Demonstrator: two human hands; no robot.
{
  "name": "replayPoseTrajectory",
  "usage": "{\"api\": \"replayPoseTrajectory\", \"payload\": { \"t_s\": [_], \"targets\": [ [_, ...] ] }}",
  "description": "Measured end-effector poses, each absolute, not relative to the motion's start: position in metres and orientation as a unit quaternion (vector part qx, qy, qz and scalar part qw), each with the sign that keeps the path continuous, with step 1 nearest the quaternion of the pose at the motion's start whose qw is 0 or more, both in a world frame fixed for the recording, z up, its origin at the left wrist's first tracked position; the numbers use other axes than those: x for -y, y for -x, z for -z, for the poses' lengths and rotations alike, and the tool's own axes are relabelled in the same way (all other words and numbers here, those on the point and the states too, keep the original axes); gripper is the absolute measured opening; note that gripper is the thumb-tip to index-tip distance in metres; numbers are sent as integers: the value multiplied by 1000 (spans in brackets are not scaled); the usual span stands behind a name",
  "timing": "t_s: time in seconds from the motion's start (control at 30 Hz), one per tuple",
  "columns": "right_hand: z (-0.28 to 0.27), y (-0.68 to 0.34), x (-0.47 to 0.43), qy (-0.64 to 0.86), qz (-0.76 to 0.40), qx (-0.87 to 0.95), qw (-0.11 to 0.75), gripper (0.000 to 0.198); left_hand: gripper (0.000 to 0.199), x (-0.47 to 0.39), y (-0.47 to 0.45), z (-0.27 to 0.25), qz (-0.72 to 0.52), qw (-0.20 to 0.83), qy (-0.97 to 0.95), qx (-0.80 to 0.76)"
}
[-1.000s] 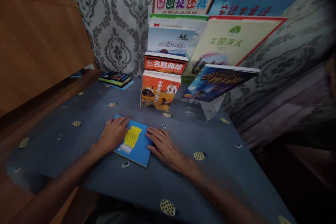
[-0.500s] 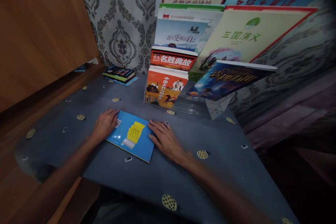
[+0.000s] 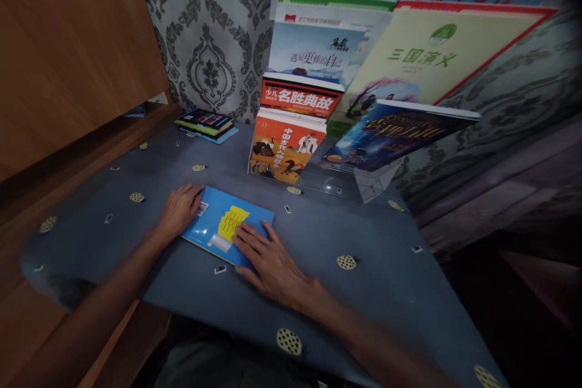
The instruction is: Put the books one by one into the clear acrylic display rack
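A blue book with a yellow text patch and a barcode lies closed and flat on the patterned tablecloth. My left hand rests along its left edge, fingers stretched forward with the tips at the far left corner. Across the book's right part lies my right hand, open, fingers spread, the fingertips reaching the yellow patch. That hand covers the near right corner of the cover. Neither hand lifts the book off the table.
A clear stand holds upright books, including an orange book and a dark blue book. Several books lie in a small stack near the wall. A wooden cabinet stands at the left.
My right hand has moved from the book's right edge leftward onto its cover. My left hand stays at the left edge. The view has shifted slightly.
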State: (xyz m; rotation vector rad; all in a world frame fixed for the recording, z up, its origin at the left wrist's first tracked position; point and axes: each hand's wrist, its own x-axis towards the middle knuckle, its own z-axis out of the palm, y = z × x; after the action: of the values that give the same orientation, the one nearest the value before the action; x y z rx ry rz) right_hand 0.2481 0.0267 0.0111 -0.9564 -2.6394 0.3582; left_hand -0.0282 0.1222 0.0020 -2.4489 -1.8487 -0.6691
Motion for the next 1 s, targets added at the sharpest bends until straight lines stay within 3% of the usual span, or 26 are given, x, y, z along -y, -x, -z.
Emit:
{"api": "replayPoseTrajectory", "payload": {
  "t_s": [0.27,0.37,0.47,0.57,0.73,0.83,1.0],
  "targets": [
    [-17,-241,-19,278,-162,935,147,47,35,-111,17,-12,164,113,812,549],
    [-14,-243,-20,273,-167,934,160,45,33,-104,1,-11,185,109,839,500],
    [-11,-245,-19,258,-161,926,224,38,33,-99,-20,-7,215,66,861,457],
    [-10,-248,-19,258,-159,888,346,30,32,-92,-43,-5,223,26,885,407],
    [-14,-255,-25,375,-169,760,504,31,35,-77,-74,-9,204,-21,913,354],
    [-12,-259,-32,441,-200,698,528,31,37,-66,-80,-13,191,-21,919,345],
    [-2,-263,-39,477,-257,681,493,34,32,-47,-66,-19,197,-35,932,302]
  ]
}}
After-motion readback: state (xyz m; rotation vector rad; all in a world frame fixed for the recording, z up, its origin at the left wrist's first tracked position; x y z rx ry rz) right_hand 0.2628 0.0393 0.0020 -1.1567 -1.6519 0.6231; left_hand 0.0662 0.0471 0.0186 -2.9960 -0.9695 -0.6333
